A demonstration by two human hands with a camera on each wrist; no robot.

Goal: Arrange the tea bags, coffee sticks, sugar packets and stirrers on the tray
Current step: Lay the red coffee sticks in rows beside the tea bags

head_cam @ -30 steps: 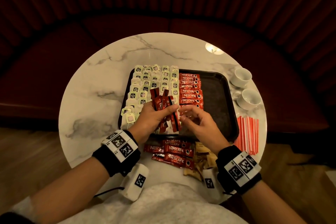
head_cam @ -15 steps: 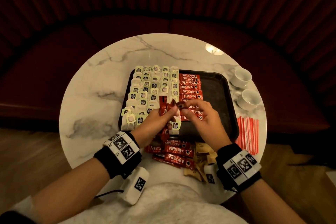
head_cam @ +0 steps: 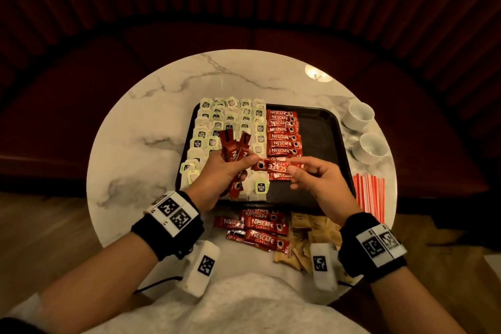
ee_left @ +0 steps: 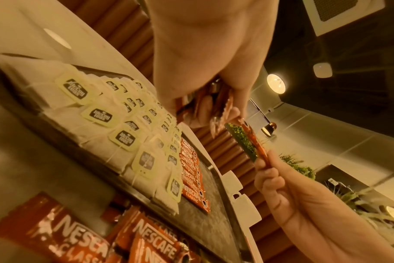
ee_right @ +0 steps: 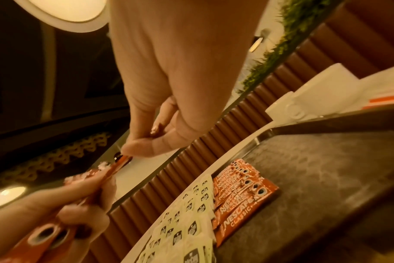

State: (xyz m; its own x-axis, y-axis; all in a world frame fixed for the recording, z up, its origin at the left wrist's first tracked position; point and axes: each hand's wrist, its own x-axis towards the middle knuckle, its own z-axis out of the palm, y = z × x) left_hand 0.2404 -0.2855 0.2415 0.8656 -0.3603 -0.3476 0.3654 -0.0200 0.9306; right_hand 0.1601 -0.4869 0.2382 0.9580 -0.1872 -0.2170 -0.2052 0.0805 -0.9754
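My left hand (head_cam: pixel 241 164) grips a fanned bunch of red coffee sticks (head_cam: pixel 233 153) above the near left of the black tray (head_cam: pixel 320 130). My right hand (head_cam: pixel 294 169) pinches the right end of one coffee stick (head_cam: pixel 275 165), which lies level between the hands with its left end at my left thumb. In the left wrist view that stick (ee_left: pixel 255 142) runs from my left fingers to my right fingers (ee_left: pixel 264 165). Rows of tea bags (head_cam: pixel 230 122) fill the tray's left part. A column of coffee sticks (head_cam: pixel 282 133) lies beside them.
Loose coffee sticks (head_cam: pixel 254 228) and brown sugar packets (head_cam: pixel 311 228) lie on the marble table in front of the tray. Red-and-white stirrers (head_cam: pixel 368 192) lie to its right, two white cups (head_cam: pixel 359 114) beyond them. The tray's right part is bare.
My right hand has drawn one coffee stick out of the left hand's bunch and moved to the right with it. The left hand still holds the bunch.
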